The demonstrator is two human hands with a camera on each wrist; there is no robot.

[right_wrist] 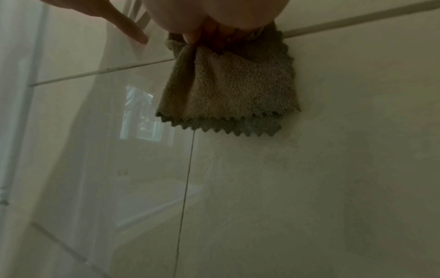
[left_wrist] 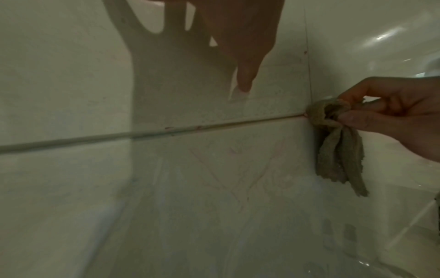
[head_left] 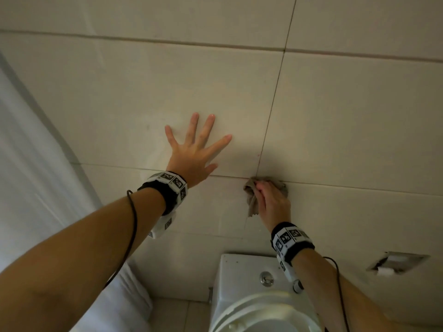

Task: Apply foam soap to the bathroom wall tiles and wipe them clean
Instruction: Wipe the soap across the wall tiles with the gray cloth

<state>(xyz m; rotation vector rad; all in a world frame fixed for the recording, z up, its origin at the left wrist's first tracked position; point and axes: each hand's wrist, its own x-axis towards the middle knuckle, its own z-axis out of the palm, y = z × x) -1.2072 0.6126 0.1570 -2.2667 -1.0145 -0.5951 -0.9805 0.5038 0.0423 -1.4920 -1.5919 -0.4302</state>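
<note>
Against the tiled wall, reading left to right: white curtain (head_left: 36, 164) hangs along the far left edge, clear of the work area.

Left hand (head_left: 194, 152) lies flat on the wall tiles (head_left: 347, 121), fingers straight and spread, gripping nothing. Judgement: it serves as a brace, steadying the person as they lean in over the toilet below.

Horizontal grout line (left_wrist: 147, 134) runs under the left hand toward the cloth. In the left wrist view it carries small reddish specks; faint reddish streaks also show on the tile beneath it.

Right hand (head_left: 273, 202) is curled round a bunched grey-brown cloth (head_left: 251, 197), thumb and fingers pinching the bunched top, the zigzag-edged tail hanging loose below. The wad is pressed to the wall just where the horizontal and vertical grout lines cross. Judgement: bunching the cloth concentrates pressure on that joint, where a reddish speck sits at the cloth's edge.

No foam is visible on the tiles and no soap container is in view; wiping looks to be the step in hand.

Below: toilet cistern (head_left: 242, 276) with flush button stands against the wall under the right arm, so the lower tiles call for a reach across it. Recessed paper holder (head_left: 398, 262) sits in the wall to the far right, well apart from the cloth.
</note>
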